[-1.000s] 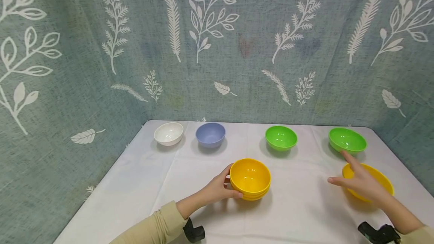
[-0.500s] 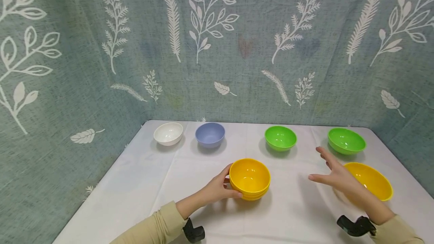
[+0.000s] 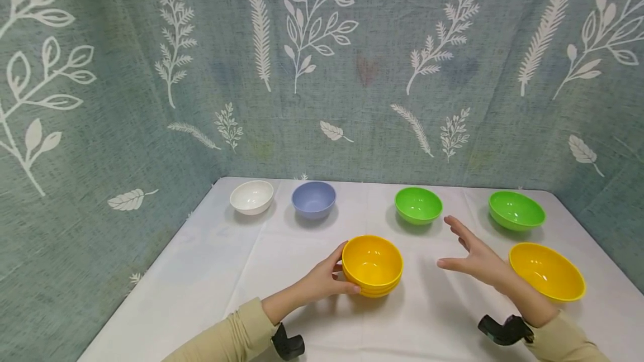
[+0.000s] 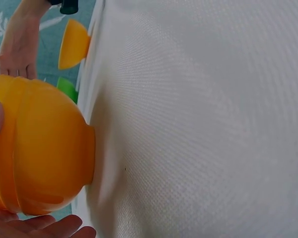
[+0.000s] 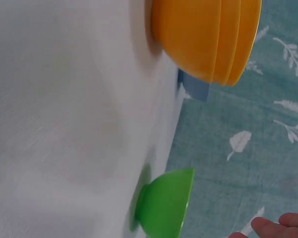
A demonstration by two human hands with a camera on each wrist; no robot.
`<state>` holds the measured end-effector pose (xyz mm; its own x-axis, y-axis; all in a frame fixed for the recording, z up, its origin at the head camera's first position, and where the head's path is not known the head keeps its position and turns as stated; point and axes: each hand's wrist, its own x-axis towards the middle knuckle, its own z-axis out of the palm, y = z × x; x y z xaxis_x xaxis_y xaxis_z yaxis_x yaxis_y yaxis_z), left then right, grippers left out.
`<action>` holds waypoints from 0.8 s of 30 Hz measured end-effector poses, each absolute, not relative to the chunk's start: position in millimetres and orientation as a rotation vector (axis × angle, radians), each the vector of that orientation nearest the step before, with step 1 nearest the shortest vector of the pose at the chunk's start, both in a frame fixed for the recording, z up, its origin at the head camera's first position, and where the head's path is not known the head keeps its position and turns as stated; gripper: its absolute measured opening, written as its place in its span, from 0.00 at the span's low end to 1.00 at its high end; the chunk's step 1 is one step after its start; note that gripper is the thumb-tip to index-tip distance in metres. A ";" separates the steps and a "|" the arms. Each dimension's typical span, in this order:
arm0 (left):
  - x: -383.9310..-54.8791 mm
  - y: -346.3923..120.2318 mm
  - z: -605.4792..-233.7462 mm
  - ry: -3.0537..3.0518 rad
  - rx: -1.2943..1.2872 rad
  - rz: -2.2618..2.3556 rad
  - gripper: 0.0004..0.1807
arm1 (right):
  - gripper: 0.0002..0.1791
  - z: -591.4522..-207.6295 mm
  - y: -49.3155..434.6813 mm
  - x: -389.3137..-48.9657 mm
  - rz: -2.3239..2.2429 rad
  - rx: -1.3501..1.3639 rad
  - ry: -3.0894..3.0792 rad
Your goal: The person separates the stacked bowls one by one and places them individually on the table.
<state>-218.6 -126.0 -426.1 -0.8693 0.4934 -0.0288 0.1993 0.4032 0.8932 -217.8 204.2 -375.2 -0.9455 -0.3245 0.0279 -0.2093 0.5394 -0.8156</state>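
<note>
A stack of nested yellow bowls (image 3: pixel 372 264) stands upright mid-table, its rims layered closely, as the right wrist view also shows. My left hand (image 3: pixel 322 278) grips it from the left, thumb on the near side and fingers around the far side. In the left wrist view the stack (image 4: pixel 49 148) fills the left part, between thumb and fingers. My right hand (image 3: pixel 475 258) is held over the table to the right of the stack, holding nothing, thumb and fingers spread apart. Behind its wrist sits a wider single yellow bowl (image 3: pixel 545 271).
Along the back of the white-covered table (image 3: pixel 201 295) stand a white bowl (image 3: pixel 251 197), a blue bowl (image 3: pixel 313 200), a green bowl (image 3: pixel 418 205) and a wider green bowl (image 3: pixel 516 211). A patterned curtain (image 3: pixel 372 71) hangs behind and beside the table.
My right hand has moved left, away from the single yellow bowl and toward the stack. The left hand and the stack have stayed put.
</note>
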 end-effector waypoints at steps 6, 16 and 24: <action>-217.5 -125.7 -424.6 2.369 0.612 1.462 0.50 | 0.54 -374.3 191.4 -218.9 -1.401 -0.535 2.588; -217.9 -124.4 -426.1 2.368 0.617 1.464 0.50 | 0.54 -380.8 165.6 -220.0 -1.428 -0.677 2.530; -217.2 -124.6 -424.9 2.379 0.635 1.455 0.49 | 0.58 -392.2 141.5 -222.0 -1.339 -0.775 2.453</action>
<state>-217.2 -124.6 -424.9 -0.8641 0.5033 -0.0099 0.2205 0.3961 0.8914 -222.0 141.5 -392.2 -0.8302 -0.5560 0.0412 -0.3354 0.4391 -0.8335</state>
